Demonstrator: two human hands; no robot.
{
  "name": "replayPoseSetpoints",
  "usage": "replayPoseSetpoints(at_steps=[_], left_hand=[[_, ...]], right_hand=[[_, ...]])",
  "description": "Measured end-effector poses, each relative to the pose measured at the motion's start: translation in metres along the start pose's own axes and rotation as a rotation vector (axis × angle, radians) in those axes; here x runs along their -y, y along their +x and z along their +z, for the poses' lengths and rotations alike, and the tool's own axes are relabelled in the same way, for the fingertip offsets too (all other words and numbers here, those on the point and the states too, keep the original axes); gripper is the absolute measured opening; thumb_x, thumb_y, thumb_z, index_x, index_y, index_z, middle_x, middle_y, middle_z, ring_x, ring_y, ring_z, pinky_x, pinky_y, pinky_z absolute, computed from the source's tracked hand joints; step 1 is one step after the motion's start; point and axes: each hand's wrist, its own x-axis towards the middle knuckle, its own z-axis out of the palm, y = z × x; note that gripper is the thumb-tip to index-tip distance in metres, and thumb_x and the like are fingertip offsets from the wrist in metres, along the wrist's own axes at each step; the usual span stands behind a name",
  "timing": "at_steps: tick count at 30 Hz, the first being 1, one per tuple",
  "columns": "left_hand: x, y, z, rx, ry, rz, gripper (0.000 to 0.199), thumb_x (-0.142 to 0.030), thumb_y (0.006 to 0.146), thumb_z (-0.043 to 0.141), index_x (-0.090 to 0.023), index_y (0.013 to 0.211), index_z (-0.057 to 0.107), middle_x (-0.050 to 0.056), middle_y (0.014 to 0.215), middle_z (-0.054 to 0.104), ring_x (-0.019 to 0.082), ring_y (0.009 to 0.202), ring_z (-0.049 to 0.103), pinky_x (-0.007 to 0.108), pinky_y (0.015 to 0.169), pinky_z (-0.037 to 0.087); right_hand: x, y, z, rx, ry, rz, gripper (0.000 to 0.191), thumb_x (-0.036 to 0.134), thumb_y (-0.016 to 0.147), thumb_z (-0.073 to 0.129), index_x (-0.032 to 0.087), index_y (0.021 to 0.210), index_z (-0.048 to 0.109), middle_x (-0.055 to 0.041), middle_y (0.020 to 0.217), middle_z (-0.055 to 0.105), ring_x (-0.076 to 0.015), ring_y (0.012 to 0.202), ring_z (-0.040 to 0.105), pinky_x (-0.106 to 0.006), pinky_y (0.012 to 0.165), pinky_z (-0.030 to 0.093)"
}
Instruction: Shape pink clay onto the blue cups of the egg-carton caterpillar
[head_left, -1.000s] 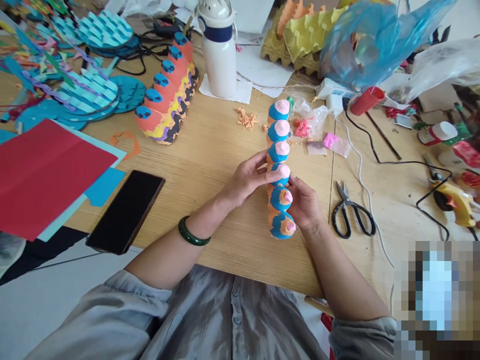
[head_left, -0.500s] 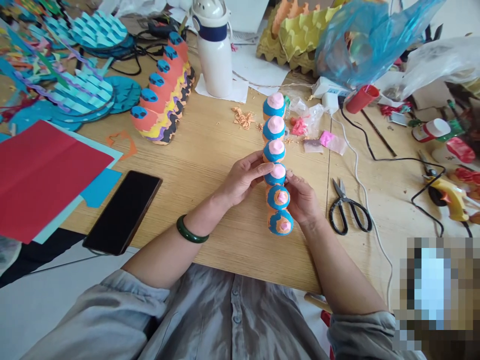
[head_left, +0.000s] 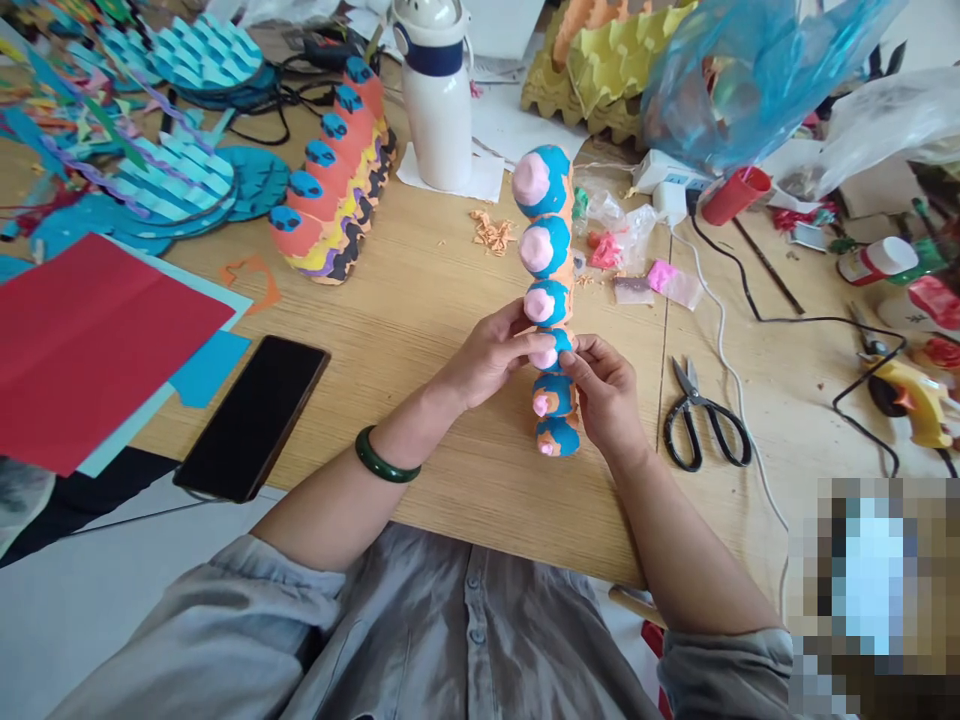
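Grey sleeves [head_left: 202, 610] are nearest me. My left hand [head_left: 487, 355] and right hand [head_left: 609, 395] pinch the bumpy strip [head_left: 556, 300] near its middle, one from each side, neither closer. Its long way points away from me. Farther off, a bottle [head_left: 436, 120] stands on paper [head_left: 489, 178].

A loose grey shirt [head_left: 420, 620] is worn, its thin cloth marked by soft creases and a faint sheen. Small round buttons [head_left: 473, 583] are set down the front. Both sleeves [head_left: 225, 610], in the same grey, are bunched near the elbows. The left forearm [head_left: 322, 520] is ringed by a smooth, glossy, dark green bangle [head_left: 386, 465]. The left hand [head_left: 491, 355] and right hand [head_left: 607, 395] are bare.
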Motion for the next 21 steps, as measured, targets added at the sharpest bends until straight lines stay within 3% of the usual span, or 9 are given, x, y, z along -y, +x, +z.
replayPoseSetpoints(at_steps=[3,7,12,17,21], left_hand=[[0.0022,0.0008,0.0003,0.0,0.0,-0.011,0.043,-0.048,0.083,0.084,-0.02,0.111,0.069,0.002,0.102,0.071,0.015,0.097,0.066,0.028,0.085,0.051],[0.0066,0.0021,0.0013,-0.035,0.021,0.02,0.051,-0.047,0.078,0.092,-0.02,0.113,0.069,0.003,0.109,0.074,0.019,0.105,0.066,0.032,0.093,0.051],[0.0084,0.0048,-0.0025,0.014,-0.196,-0.082,0.048,-0.061,0.084,0.083,-0.021,0.107,0.073,0.005,0.107,0.076,0.02,0.102,0.069,0.036,0.096,0.053],[0.0067,0.0035,-0.0015,0.066,-0.153,-0.028,0.046,-0.041,0.077,0.094,-0.021,0.114,0.076,0.003,0.113,0.075,0.019,0.107,0.068,0.034,0.101,0.051],[0.0095,0.0026,0.0018,0.01,-0.06,0.033,0.051,-0.039,0.076,0.095,-0.022,0.12,0.075,0.004,0.121,0.075,0.022,0.12,0.067,0.04,0.112,0.049]], right_hand=[[-0.0016,0.001,0.0017,-0.016,0.057,0.024,0.033,0.052,0.075,0.095,0.027,0.084,0.077,0.0024,0.08,0.075,-0.0146,0.074,0.064,-0.031,0.072,0.053],[0.0003,0.0013,0.0036,-0.043,0.139,0.076,0.031,0.048,0.072,0.097,0.025,0.081,0.077,0.003,0.077,0.073,-0.012,0.068,0.06,-0.028,0.065,0.05],[0.0068,0.0034,-0.0003,-0.073,0.26,0.285,0.032,0.052,0.08,0.087,0.025,0.078,0.07,0.0031,0.069,0.067,-0.0132,0.058,0.053,-0.028,0.053,0.044],[0.0076,0.0073,-0.0054,-0.005,0.31,0.362,0.025,0.049,0.091,0.076,0.027,0.082,0.069,0.0018,0.072,0.069,-0.015,0.058,0.057,-0.033,0.058,0.05],[0.0058,0.0074,-0.0057,0.025,0.327,0.375,0.023,0.048,0.092,0.074,0.027,0.084,0.069,0.0016,0.073,0.07,-0.017,0.061,0.06,-0.036,0.062,0.052]])
